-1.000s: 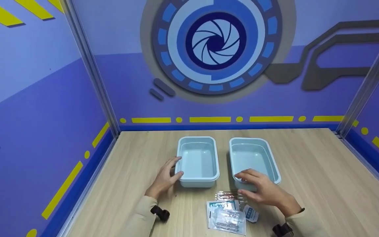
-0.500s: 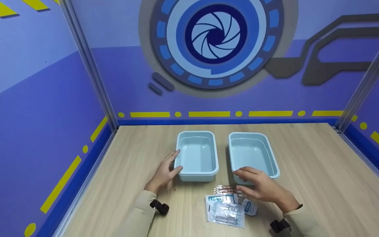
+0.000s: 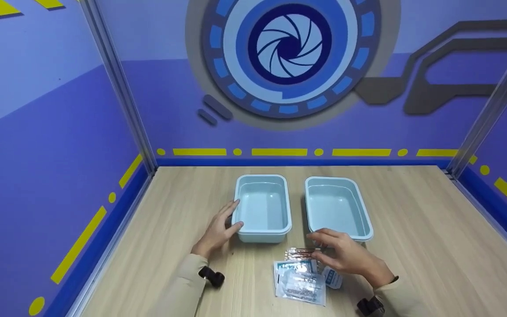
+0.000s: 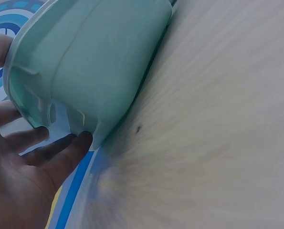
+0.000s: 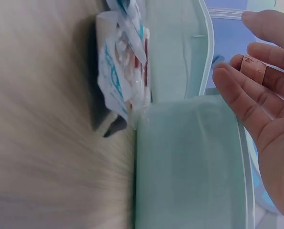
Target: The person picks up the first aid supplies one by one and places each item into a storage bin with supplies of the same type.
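Two light-blue plastic basins stand side by side on the table. My left hand (image 3: 216, 231) rests against the near left side of the left basin (image 3: 262, 236), fingers spread along its wall and thumb near the rim. In the left wrist view, the fingertips touch the pale green-looking basin (image 4: 108, 52). My right hand (image 3: 348, 253) hovers over the front of the right basin (image 3: 361, 207), fingers loosely bent and nothing between them. Below it lie flat clear packets (image 3: 299, 284), a strip of thin reddish-brown sticks (image 3: 297, 253) and a small blue-and-white packet (image 3: 332, 278).
Both basins hold nothing visible. The wooden table (image 3: 429, 237) is bounded by a purple-blue back wall (image 3: 165, 105) and side walls with metal corner posts (image 3: 119, 83). A band (image 5: 253, 69) circles one finger of the right hand.
The view has tilted slightly, so the table sits higher in the picture. My right hand has moved a little left and down over the packets. The left hand stays at its basin.
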### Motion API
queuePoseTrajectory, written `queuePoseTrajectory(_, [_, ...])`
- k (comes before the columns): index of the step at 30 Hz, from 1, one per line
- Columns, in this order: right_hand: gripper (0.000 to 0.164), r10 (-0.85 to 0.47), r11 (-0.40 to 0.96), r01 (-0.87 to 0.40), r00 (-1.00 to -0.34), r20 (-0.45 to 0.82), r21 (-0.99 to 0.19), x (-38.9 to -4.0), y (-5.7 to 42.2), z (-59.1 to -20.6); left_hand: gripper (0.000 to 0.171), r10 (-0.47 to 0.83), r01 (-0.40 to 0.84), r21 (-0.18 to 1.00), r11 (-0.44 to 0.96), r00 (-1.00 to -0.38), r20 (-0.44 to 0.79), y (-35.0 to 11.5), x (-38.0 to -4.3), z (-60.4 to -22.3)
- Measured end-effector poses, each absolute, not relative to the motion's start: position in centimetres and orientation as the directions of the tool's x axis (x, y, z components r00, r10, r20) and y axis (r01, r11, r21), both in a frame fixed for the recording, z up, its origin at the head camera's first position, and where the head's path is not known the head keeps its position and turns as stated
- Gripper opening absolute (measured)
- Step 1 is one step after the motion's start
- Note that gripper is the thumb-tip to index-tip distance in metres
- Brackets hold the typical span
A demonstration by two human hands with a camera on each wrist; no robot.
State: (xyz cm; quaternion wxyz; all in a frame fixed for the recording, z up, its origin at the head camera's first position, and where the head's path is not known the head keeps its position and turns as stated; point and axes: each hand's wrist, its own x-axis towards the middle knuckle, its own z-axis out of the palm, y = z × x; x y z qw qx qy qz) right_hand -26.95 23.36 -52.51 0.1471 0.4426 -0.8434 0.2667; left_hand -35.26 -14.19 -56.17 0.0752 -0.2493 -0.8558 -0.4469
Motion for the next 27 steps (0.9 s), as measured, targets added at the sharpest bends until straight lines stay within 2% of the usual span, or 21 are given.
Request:
queuePoseTrajectory(4, [0.039, -0.671, 0.462, -0.828, -0.560, 0.485, -0.316, -27.1, 23.0, -52.7, 0.067, 0.362, 0.483, 0.730, 0.484, -0.870, 0.336, -14.1, -35.4, -55.9])
queuePoseTrajectory(11, [0.038, -0.698, 0.410, -0.885, -0.460, 0.549, -0.221, -27.2, 22.4, -53.2, 0.066, 0.372, 0.489, 0.732, 0.475, -0.865, 0.336, -14.1, -35.5, -55.8])
queuePoseTrajectory(14, [0.037, -0.713, 0.407, -0.882, -0.468, 0.523, -0.236, -27.2, 22.3, -53.5, 0.066, 0.371, 0.491, 0.733, 0.470, -0.864, 0.341, -14.1, -35.5, -55.8])
queuePoseTrajectory(18, [0.038, -0.726, 0.430, -0.859, -0.512, 0.459, -0.279, -26.9, 22.1, -53.8, 0.066, 0.364, 0.484, 0.736, 0.473, -0.868, 0.337, -14.2, -35.4, -56.1])
queuePoseTrajectory(27, [0.036, -0.738, 0.458, -0.836, -0.547, 0.395, -0.302, -26.5, 21.6, -54.1, 0.065, 0.361, 0.481, 0.728, 0.489, -0.871, 0.333, -14.3, -35.3, -56.2])
